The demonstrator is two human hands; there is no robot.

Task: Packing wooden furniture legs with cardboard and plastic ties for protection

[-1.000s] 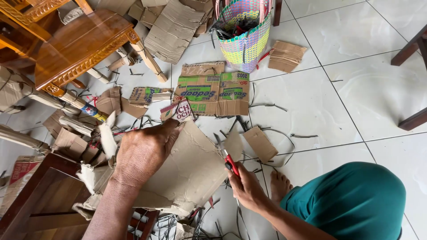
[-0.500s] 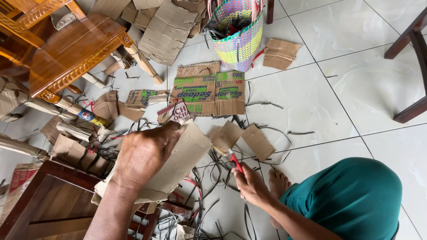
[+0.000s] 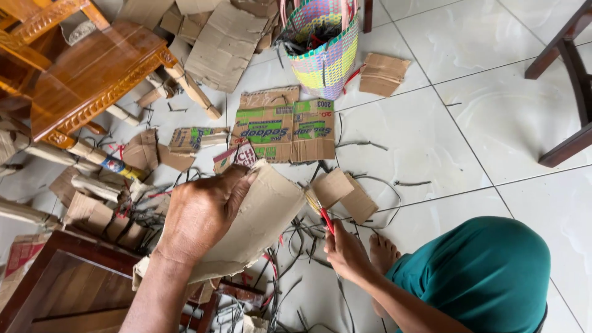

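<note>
Cardboard sheet hangs above the tiled floor, clamped at its top edge by the left hand. The right hand is closed around a red-handled cutter, whose blade seems to meet the sheet's right edge. A slip could send the blade toward the bare foot just beside it.

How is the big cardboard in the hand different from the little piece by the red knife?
The big cardboard sheet is wide, bent and gripped by the left hand; the small cardboard piece is squarish and flat. The big sheet has ragged edges; the small piece's are straight. Both are plain brown.
</note>
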